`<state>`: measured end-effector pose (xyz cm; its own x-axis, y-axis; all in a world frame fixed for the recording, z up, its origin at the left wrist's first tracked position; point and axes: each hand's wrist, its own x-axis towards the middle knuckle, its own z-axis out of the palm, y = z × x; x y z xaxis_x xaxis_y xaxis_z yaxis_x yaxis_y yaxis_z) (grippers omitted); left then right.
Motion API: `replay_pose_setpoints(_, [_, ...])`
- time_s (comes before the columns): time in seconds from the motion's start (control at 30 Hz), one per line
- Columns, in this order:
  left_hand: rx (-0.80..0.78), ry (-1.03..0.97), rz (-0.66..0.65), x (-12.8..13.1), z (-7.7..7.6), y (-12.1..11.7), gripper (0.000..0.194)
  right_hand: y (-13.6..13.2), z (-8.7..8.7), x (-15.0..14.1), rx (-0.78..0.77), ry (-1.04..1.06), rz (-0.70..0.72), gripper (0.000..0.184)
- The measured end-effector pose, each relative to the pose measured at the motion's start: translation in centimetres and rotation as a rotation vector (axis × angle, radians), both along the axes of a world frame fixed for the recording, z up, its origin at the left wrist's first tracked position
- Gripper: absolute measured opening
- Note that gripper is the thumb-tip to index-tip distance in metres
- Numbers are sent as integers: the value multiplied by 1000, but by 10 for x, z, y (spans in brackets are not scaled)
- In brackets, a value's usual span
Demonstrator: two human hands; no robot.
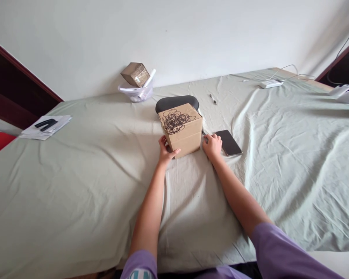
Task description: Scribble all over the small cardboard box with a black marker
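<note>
Left hand (165, 152), wide grip on cardboard box (186, 137); right hand (213, 145), curled around slim object (204, 132)

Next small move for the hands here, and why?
I'd probably firm up the right hand's grip on the slim dark item: its fingertips are there but the hold is unclear, while the left hand's thumb and fingers span the cardboard box's near-left corner, which should steady it.
</note>
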<state>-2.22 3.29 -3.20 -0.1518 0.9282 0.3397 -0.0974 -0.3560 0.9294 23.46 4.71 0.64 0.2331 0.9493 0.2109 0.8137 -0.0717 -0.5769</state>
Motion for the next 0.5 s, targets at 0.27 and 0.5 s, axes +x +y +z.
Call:
replay_pose_setpoints(0.27, [-9,-54,29,-8,17,-2,122,-2,6,10,114,254,204,52])
replay_pose_setpoints(0.5, [-28,3,-104,-7,54,-15,107,-17,55,-15,252,751,696,125])
